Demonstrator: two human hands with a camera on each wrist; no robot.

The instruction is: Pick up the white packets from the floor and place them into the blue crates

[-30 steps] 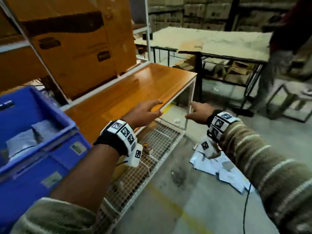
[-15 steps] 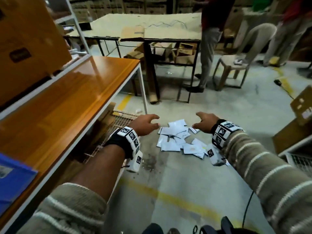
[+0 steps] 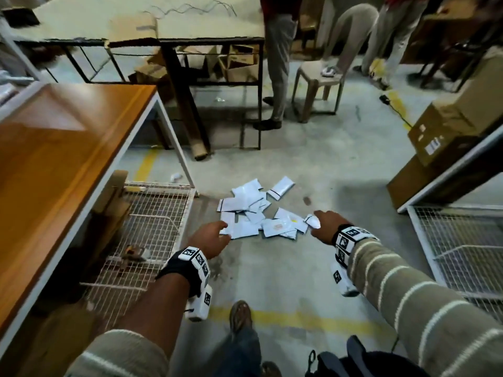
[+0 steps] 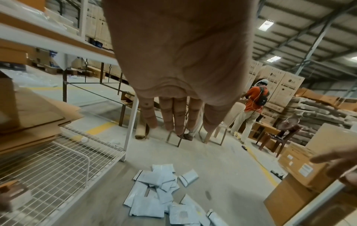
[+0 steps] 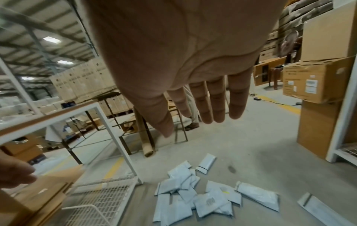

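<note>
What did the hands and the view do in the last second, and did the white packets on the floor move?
The view swung away from the blue crate and down to the floor. Both hands dropped from beside the wooden shelf toward the white packets. The left hand and right hand are open above the pile and hold nothing. Nothing was picked up or let go. The packets lie in the same heap as half a second ago.

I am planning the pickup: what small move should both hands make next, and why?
Probably lower both hands onto the packets and grasp some. The left hand and right hand hang open above the pile, holding nothing, and the packets lie on the floor.
</note>
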